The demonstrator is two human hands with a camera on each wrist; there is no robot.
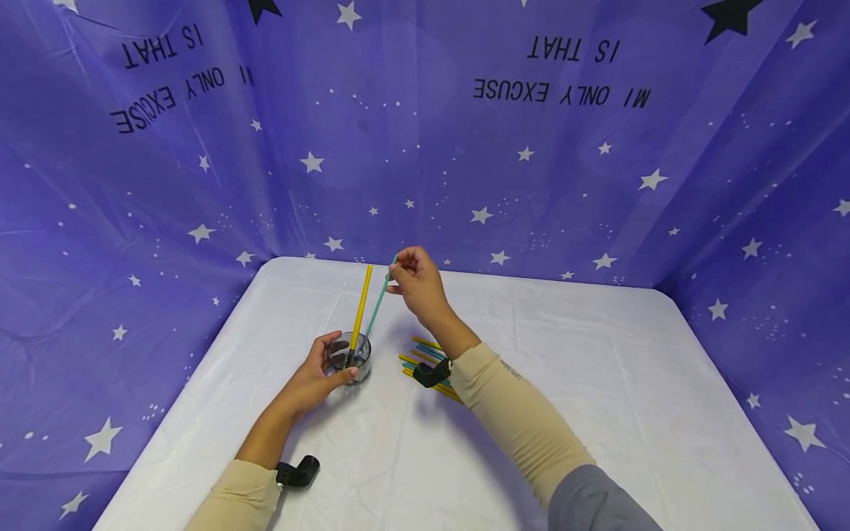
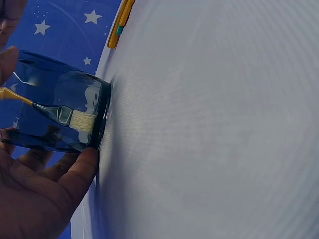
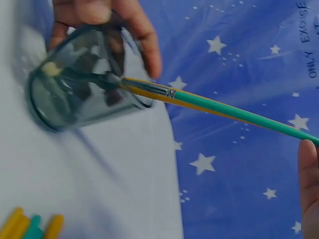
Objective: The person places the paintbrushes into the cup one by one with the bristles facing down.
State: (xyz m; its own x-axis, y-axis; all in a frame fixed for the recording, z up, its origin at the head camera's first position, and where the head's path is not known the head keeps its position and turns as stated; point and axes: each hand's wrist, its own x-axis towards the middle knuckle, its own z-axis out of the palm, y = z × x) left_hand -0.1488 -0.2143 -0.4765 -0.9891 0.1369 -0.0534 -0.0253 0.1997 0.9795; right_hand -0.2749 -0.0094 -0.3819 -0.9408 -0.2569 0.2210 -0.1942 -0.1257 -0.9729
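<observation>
In the head view, one glass (image 1: 362,364) stands on the white-covered table (image 1: 598,354); the left hand (image 1: 319,380) is at its left side, fingers clamped round its wall. One yellow brush (image 1: 361,306) leans in the glass, its handle rising above the rim. Above the glass and to its right, the right hand (image 1: 420,284) pinches one teal brush (image 1: 378,306) between fingers and thumb near the handle's top, its lower end at the glass's mouth. A pile of yellow and teal brushes (image 1: 425,350) lies to the right of the glass, partly hidden by one of two black wrist devices (image 1: 299,472), so its full count cannot be told. The left wrist view shows what the head view hides: the yellow brush's pale, flat bristles (image 2: 82,121) near the glass's base. The right wrist view alone shows clearly the teal brush's metal collar (image 3: 158,89) at the glass's mouth, overlapping the yellow handle; four handle ends of the pile show there, three yellow and one teal, apart from the glass.
</observation>
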